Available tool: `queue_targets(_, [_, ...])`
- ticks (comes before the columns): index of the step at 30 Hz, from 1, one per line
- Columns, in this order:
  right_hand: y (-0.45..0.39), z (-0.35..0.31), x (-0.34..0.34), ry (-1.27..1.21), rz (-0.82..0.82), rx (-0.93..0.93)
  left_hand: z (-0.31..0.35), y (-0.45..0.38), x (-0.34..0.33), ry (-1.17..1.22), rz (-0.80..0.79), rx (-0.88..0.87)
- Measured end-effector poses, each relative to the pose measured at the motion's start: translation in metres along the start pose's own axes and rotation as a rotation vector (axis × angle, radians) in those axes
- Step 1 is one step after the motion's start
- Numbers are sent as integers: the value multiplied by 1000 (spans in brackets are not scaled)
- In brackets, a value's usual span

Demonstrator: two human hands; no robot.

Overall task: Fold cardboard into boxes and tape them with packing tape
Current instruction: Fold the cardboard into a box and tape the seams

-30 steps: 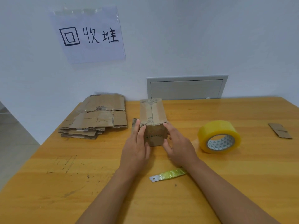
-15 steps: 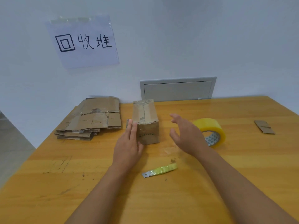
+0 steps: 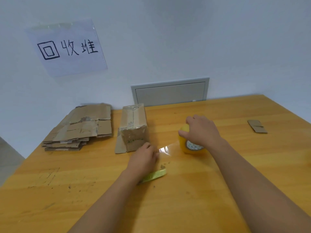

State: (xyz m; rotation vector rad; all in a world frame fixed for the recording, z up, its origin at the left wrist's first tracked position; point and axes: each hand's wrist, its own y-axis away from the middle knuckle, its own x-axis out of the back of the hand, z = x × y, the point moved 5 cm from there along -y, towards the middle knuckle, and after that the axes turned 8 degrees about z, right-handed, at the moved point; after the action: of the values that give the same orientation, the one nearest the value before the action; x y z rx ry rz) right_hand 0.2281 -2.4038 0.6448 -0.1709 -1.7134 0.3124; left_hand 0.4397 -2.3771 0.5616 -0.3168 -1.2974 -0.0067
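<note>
Packing station; flattened cardboard stack [image 3: 79, 127], tape roll [image 3: 190, 142], handwritten wall sign [image 3: 67, 47].

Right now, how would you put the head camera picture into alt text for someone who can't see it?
A person's right hand grips a yellow tape roll while the left hand pinches the clear tape end, beside a small cardboard box on a wooden table. Flattened cardboard is stacked at left.

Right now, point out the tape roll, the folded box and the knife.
tape roll [image 3: 183, 145]: head view, yellow outer side left of the core.
folded box [image 3: 135, 140]: head view, near end face.
knife [image 3: 155, 175]: head view, green handle right of the left forearm.
</note>
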Motion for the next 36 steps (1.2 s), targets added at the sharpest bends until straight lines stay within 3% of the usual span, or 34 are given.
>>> queue_targets(6, [15,7,2,-166,78,-24,1,-9,-4,197,-101,37])
queue_targets(10, [32,11,4,-376,193,-1,3,-12,2,256,-36,43])
queue_targets(17, [41,-6,28,-392,377,218,0,8,26,176,67,-34])
queue_targets(28, [21,-34,51,-623,430,144,-49,25,135,346,-13,-36])
queue_targets(36, [11,-61,60,-628,465,151,-77,27,150,609,-83,100])
